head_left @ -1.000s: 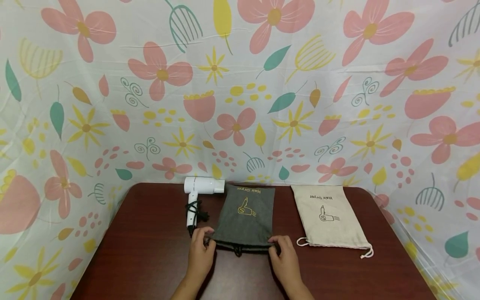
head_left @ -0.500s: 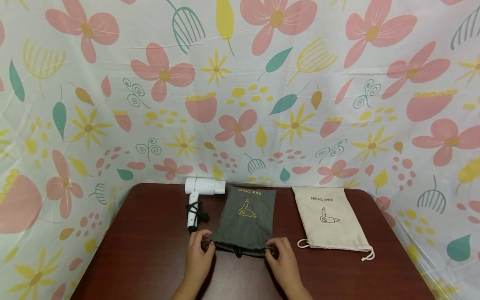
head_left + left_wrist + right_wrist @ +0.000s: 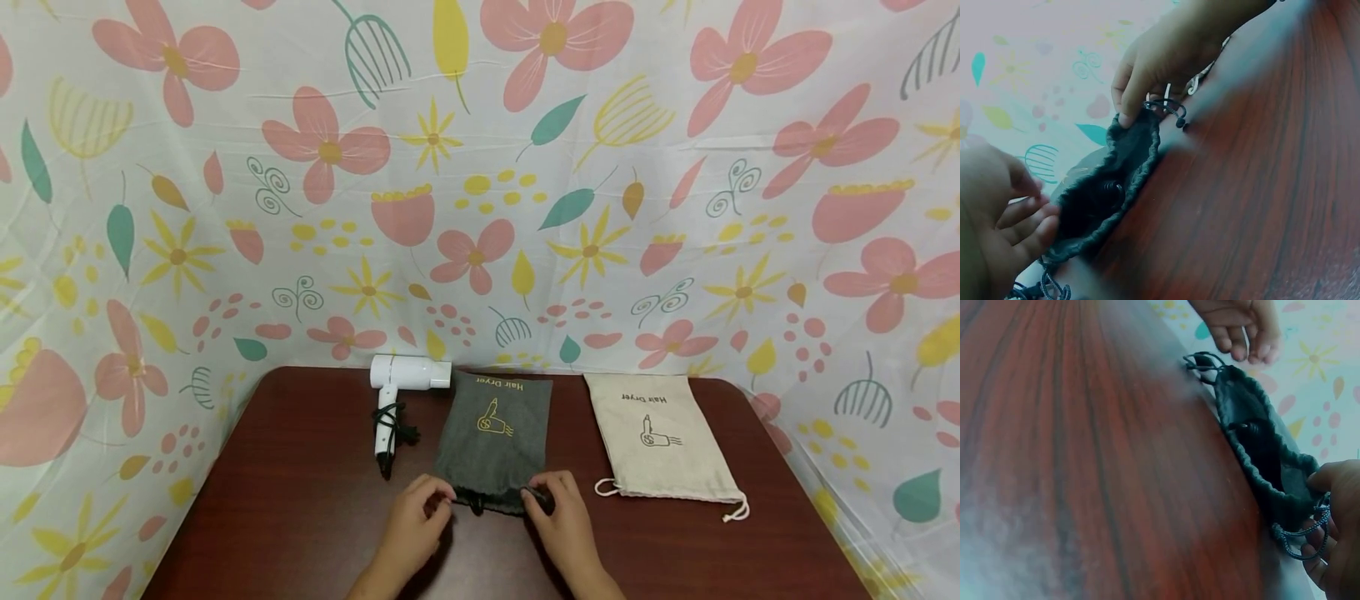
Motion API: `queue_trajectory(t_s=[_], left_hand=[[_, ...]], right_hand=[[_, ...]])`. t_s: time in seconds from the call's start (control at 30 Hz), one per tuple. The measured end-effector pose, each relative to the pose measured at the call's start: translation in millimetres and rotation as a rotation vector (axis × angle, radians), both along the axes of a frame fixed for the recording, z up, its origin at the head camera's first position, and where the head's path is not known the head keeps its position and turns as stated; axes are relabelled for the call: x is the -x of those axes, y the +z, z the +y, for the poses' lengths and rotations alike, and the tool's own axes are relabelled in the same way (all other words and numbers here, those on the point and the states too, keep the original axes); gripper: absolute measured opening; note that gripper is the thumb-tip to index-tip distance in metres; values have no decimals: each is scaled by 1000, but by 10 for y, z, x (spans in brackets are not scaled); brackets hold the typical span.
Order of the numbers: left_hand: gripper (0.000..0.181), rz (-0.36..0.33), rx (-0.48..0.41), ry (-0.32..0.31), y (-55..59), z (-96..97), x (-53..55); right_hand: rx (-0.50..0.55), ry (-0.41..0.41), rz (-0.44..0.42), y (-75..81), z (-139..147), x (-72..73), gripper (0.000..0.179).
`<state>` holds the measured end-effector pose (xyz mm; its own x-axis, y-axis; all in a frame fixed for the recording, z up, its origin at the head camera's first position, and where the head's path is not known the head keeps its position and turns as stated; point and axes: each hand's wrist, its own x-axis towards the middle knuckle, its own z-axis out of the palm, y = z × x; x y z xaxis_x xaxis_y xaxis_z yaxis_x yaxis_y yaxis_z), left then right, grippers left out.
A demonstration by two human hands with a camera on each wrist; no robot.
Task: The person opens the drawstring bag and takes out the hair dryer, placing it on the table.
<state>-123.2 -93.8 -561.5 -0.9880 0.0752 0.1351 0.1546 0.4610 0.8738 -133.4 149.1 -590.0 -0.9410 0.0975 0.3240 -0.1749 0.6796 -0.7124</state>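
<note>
A grey drawstring bag (image 3: pixel 491 442) with a gold "Hair Dryer" print lies on the table, its gathered black mouth towards me. In the left wrist view that mouth gapes, and a dark coiled cord (image 3: pixel 1110 190) shows inside. My right hand (image 3: pixel 562 517) pinches the mouth's right end between thumb and fingers, beside a drawstring loop (image 3: pixel 1304 534). At the left end is my left hand (image 3: pixel 416 517), its fingers loosely bent; both wrist views show it just off the rim, holding nothing. The rest of the bag's contents is hidden.
Left of the grey bag lies a white hair dryer (image 3: pixel 408 372), its black cord (image 3: pixel 388 412) wound round the handle. To the right lies a beige drawstring bag (image 3: pixel 652 458) with the same print. A floral cloth (image 3: pixel 480 192) hangs behind the brown table (image 3: pixel 300 500).
My left hand has let go of the bag's left corner and shifted right, uncovering the end of the dryer's cord. My right hand moved slightly inward, still pinching. The mouth has drawn narrower.
</note>
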Motion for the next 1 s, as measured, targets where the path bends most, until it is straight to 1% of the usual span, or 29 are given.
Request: queue_trajectory(t_s=[0.07,0.17,0.27,0.37,0.47,0.57,0.7,0.77,0.83,0.93,1.0], left_hand=[[14,-41,10,-77,-16,6,-1],[16,-86,27,-141,-34,20,8],[20,-134,65,-165,-43,35,20],[24,-167,108,-168,-47,46,26],[27,-162,147,-161,-49,58,27],[33,-136,160,-142,-59,79,34],[40,-109,128,-106,-63,124,61],[43,-111,105,-86,-57,151,82],[45,-121,85,-63,-45,177,103],[49,-112,68,-34,-36,210,138],[50,-99,71,-16,-27,232,158]], right_hand=[[10,1,4,15,-7,2,21],[21,-1,-8,39,-17,2,19],[29,-5,-18,61,-27,3,18],[38,-2,-22,84,-33,2,16],[50,4,-25,107,-38,1,15],[51,8,-37,121,-38,0,15],[55,4,-43,126,-33,3,15],[54,2,-37,123,-30,5,15],[52,2,-21,117,-29,10,15],[45,13,15,102,-30,23,17],[48,21,36,93,-32,35,17]])
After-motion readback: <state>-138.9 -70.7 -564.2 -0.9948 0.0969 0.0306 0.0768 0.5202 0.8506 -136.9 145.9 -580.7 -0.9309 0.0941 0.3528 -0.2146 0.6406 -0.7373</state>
